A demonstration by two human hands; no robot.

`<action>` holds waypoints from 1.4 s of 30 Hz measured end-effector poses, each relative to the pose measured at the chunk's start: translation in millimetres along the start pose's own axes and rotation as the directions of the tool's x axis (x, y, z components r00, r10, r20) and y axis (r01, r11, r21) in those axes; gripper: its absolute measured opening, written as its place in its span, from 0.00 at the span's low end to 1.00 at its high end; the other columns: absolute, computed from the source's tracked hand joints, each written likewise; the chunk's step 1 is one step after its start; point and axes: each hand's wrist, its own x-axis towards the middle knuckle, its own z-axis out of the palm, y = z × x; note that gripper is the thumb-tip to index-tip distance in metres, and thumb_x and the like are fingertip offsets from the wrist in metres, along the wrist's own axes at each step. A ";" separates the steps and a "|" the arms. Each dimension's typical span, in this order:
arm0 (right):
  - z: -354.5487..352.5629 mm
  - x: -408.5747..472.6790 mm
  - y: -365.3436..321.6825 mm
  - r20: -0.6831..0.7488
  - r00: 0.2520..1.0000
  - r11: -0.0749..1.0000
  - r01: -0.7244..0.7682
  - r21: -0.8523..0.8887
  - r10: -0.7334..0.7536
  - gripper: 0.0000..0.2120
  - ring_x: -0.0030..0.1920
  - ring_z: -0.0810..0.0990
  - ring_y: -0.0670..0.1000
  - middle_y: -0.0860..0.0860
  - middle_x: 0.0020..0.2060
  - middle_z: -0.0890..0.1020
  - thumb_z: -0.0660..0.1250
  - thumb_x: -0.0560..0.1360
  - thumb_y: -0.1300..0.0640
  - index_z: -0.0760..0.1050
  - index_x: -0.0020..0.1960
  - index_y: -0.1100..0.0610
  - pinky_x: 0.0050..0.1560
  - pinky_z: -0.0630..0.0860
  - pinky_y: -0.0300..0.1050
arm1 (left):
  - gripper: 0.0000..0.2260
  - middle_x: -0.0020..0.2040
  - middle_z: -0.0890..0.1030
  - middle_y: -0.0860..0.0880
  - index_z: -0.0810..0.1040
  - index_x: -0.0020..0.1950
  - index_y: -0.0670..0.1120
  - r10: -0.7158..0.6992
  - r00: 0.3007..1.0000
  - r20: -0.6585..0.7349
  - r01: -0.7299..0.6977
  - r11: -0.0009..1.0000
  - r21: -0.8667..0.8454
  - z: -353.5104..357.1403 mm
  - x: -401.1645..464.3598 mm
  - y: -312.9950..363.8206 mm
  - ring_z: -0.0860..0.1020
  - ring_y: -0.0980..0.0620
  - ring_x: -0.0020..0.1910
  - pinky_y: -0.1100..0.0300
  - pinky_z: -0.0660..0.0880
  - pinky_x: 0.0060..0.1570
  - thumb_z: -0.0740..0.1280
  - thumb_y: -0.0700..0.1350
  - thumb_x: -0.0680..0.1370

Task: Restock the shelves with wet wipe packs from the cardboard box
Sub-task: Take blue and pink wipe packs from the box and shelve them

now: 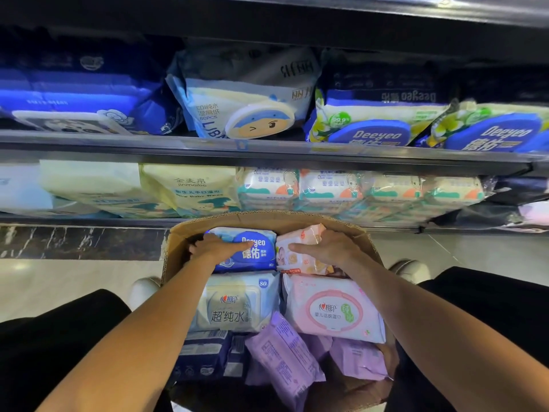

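Wet wipe packs (pixel 279 301) lying flat in cardboard box (pixel 267 219) on floor, just below lower shelf (pixel 89 222). Left hand (pixel 215 248) resting on blue Deeyeo pack (pixel 252 254) at far left of box, fingers spread over its near end and left edge. Right hand (pixel 329 248) lying on pink patterned pack (pixel 300 258) at far right, fingers extended flat across it; whether thumb is curling under, cannot tell. Hands apart, one pack each, neither lifted clear yet.

Judging step in hand: picking far-row packs for shelving. Advising: working fingertips down pack edges, gripping along long sides rather than by lid flap, lifting straight up to avoid dragging neighbours. Matching blue Deeyeo pack to Deeyeo row (pixel 374 129) on upper shelf (pixel 267 147), right of centre.

Noting appearance: soft film pouches, pillow-shaped, glossy, each with rigid flip lid on top face. Also in box: white-blue pack (pixel 234 304), pale pink pack (pixel 335 310), lilac packs (pixel 285 355) tilted on edge, dark blue pack (pixel 205 355). Likely yielding under squeeze, slippery.
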 end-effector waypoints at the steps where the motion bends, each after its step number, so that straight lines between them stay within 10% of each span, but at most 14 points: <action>1: 3.0 1.5 0.8 -0.004 1.000 1.000 -0.010 0.013 0.010 0.58 0.72 0.71 0.59 0.55 0.72 0.73 0.63 0.60 0.17 0.67 0.75 0.58 0.69 0.71 0.52 | 0.63 0.79 0.61 0.41 0.55 0.80 0.41 -0.008 1.000 0.021 0.010 0.996 -0.093 0.2 0.2 0.8 0.62 0.42 0.77 0.49 0.62 0.74 0.77 0.72 0.56; 7: 19.3 5.8 5.9 0.023 0.997 0.915 -0.072 0.398 0.069 0.55 0.70 0.73 0.56 0.56 0.72 0.72 0.78 0.63 0.35 0.59 0.77 0.63 0.63 0.74 0.47 | 0.62 0.78 0.61 0.43 0.44 0.80 0.39 -0.047 0.999 0.003 0.045 0.944 -0.326 6.0 -1.4 -0.6 0.65 0.42 0.75 0.50 0.67 0.68 0.84 0.53 0.62; 13: 16.6 3.9 6.8 0.023 0.999 0.937 -0.049 0.345 0.044 0.52 0.64 0.77 0.54 0.54 0.66 0.77 0.81 0.61 0.36 0.66 0.74 0.61 0.54 0.76 0.44 | 0.62 0.62 0.81 0.49 0.77 0.65 0.46 0.027 0.998 0.049 -0.012 0.962 -0.274 15.6 37.2 -13.5 0.81 0.49 0.57 0.51 0.79 0.59 0.83 0.66 0.33; 17: 10.2 -13.6 5.1 -0.027 1.000 0.963 0.000 0.268 0.008 0.47 0.51 0.78 0.53 0.54 0.56 0.79 0.79 0.63 0.37 0.69 0.69 0.64 0.33 0.70 0.38 | 0.52 0.62 0.78 0.47 0.69 0.68 0.44 0.101 0.994 -0.042 -0.105 0.985 -0.137 6.0 -29.3 15.5 0.79 0.46 0.60 0.51 0.78 0.60 0.86 0.58 0.50; 21: -12.5 -48.1 5.6 -0.120 0.991 0.981 0.082 0.174 -0.062 0.47 0.62 0.77 0.56 0.55 0.65 0.76 0.80 0.64 0.42 0.63 0.73 0.62 0.53 0.75 0.45 | 0.46 0.66 0.75 0.44 0.62 0.71 0.45 0.246 0.956 -0.161 -0.236 0.968 0.078 8.8 -73.7 26.7 0.75 0.42 0.65 0.48 0.76 0.61 0.83 0.54 0.61; 24: -35.6 -72.7 14.3 -0.149 0.980 0.974 0.158 0.160 -0.135 0.37 0.56 0.77 0.54 0.53 0.60 0.78 0.80 0.64 0.44 0.70 0.66 0.58 0.50 0.74 0.44 | 0.45 0.65 0.77 0.45 0.65 0.70 0.46 0.325 0.923 -0.207 -0.305 0.944 0.122 1.6 -95.6 26.3 0.76 0.42 0.64 0.48 0.76 0.61 0.83 0.57 0.61; 31: -89.3 -126.5 32.6 -0.223 0.955 0.954 0.240 0.181 -0.198 0.40 0.63 0.75 0.55 0.53 0.63 0.75 0.81 0.63 0.44 0.69 0.68 0.58 0.52 0.73 0.45 | 0.25 0.46 0.85 0.52 0.78 0.45 0.53 0.487 0.851 -0.198 -0.489 0.871 0.044 -35.5 -137.9 26.2 0.83 0.50 0.47 0.51 0.80 0.52 0.84 0.56 0.54; 42: -154.4 -227.8 80.1 -0.465 0.845 0.759 0.479 0.442 -0.262 0.21 0.44 0.82 0.44 0.47 0.45 0.85 0.85 0.61 0.52 0.80 0.49 0.52 0.35 0.74 0.34 | 0.23 0.46 0.86 0.54 0.81 0.50 0.50 0.604 0.704 -0.372 -0.701 0.676 -0.229 -82.0 -228.3 23.5 0.85 0.54 0.45 0.51 0.82 0.50 0.86 0.46 0.59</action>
